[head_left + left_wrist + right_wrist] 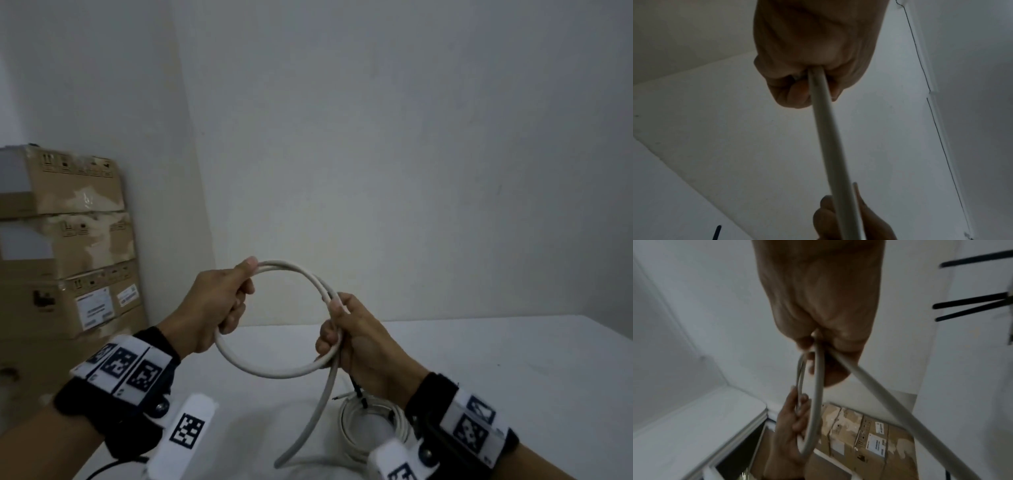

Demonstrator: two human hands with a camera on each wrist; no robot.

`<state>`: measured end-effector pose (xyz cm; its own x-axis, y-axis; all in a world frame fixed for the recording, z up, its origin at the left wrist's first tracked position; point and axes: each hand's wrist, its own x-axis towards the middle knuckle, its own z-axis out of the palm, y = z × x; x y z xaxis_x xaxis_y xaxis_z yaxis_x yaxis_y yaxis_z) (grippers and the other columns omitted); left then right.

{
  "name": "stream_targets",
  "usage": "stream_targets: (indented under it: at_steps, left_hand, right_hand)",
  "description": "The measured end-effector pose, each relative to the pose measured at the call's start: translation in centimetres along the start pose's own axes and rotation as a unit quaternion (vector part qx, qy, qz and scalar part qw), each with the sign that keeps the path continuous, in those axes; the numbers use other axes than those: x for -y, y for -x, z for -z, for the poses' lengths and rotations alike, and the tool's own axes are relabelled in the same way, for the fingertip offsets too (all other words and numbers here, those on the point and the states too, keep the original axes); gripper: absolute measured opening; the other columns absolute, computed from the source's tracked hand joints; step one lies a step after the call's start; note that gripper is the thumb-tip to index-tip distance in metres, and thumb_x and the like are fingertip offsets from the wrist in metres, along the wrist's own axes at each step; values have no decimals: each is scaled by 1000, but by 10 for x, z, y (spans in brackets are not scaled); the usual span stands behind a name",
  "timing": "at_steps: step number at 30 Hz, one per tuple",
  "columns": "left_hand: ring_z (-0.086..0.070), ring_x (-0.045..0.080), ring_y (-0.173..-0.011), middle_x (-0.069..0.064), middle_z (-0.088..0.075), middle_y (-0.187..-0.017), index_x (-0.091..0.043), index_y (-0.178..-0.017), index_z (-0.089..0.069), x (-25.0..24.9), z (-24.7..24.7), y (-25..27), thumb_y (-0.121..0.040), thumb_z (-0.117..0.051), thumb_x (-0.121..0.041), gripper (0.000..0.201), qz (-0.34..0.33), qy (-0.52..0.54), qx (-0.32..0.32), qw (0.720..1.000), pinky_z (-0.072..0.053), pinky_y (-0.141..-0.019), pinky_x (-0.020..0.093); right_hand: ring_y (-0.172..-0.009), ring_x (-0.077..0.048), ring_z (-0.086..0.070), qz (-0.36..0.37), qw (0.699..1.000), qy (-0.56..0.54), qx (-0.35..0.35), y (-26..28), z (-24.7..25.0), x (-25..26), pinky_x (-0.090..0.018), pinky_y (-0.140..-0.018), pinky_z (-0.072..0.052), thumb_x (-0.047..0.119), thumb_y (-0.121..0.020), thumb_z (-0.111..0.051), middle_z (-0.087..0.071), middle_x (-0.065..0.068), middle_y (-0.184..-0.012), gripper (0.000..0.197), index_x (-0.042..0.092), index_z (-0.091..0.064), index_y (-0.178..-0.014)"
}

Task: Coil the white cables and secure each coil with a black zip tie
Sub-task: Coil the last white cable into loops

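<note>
Left hand (pixel 212 301) grip curled on white cable (pixel 274 371) loop, right hand (pixel 356 337) too (both closed tight)

Held up above the table (pixel 513 359): cable loop (pixel 274 371), between left hand (pixel 212 305) and right hand (pixel 359 342). On table, below right hand: finished coil (pixel 352 428). Left of table: stacked boxes (pixel 68 246).

Dim, plain white walls (pixel 376 137) meet in a corner behind a white table (pixel 513 359), with stacked cardboard boxes (pixel 68 246) at left.
</note>
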<state>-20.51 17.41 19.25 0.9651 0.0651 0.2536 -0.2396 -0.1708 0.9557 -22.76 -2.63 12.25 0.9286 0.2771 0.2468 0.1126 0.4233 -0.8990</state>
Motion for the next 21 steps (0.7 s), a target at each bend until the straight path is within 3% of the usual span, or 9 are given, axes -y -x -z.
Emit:
stream_targets:
  at_steps: [3, 6, 9, 12, 14, 17, 21]
  left_hand:
    - [-30, 13, -33, 1, -37, -47, -2, -83, -55, -5, 6, 6, -97, -49, -42, 42, 18, -23, 69, 997, -25, -34, 19]
    - [-29, 12, -33, -1, -32, -48, -5, -84, -54, -20, 21, 10, -97, -48, -37, 35, 54, -8, 101, 993, -24, -34, 19]
    - [-23, 12, -36, -2, -27, -49, -10, -76, -50, -26, 29, 14, -96, -50, -38, 35, 7, -32, 55, 998, -19, -38, 18]
    - [-25, 13, -38, -1, -30, -50, -9, -73, -49, -25, 30, 20, -97, -49, -40, 39, -40, -58, 17, 997, -22, -37, 19]
    - [-26, 13, -36, -1, -31, -47, -9, -71, -49, -25, 31, 23, -97, -50, -39, 40, -59, -55, -7, 997, -22, -37, 17]
    - [-24, 11, -35, -5, -32, -42, -11, -66, -49, -27, 32, 26, -94, -54, -41, 42, -93, -46, -41, 994, -21, -36, 15]
    - [-26, 10, -37, -4, -34, -45, -15, -61, -47, -32, 28, 26, -93, -51, -49, 46, -92, -36, -23, 995, -21, -39, 18]
  right_hand:
    - [-43, -10, -34, 65, 992, 44, -96, -2, -18, -1, -20, -41, -34, 24, -104, -35, -36, 3, -55, 17, 13, -47, -107]
    - [-41, -9, -31, 62, 989, 84, -107, 2, -30, 8, -18, -36, -28, 24, -103, -37, -35, 3, -55, 17, 14, -50, -100]
    - [-38, -6, -33, 76, 982, 138, -102, 9, -42, 20, -17, -34, -26, 31, -101, -41, -37, 2, -58, 21, 13, -50, -97]
    - [-38, -5, -31, 84, 976, 156, -129, 9, -49, 34, -17, -34, -23, 27, -100, -45, -37, 2, -57, 20, 10, -53, -92]
    - [-40, -6, -30, 45, 978, 171, -109, 11, -48, 45, -17, -34, -22, 23, -96, -53, -38, -1, -61, 17, 11, -54, -84]
    - [-40, -6, -29, -47, 977, 205, -30, 20, -47, 59, -16, -34, -19, 25, -95, -56, -41, -1, -59, 20, 8, -57, -83]
    - [-37, -5, -28, -55, 978, 199, -34, 31, -44, 80, -14, -31, -18, 23, -94, -55, -50, -1, -57, 22, 14, -52, -75]
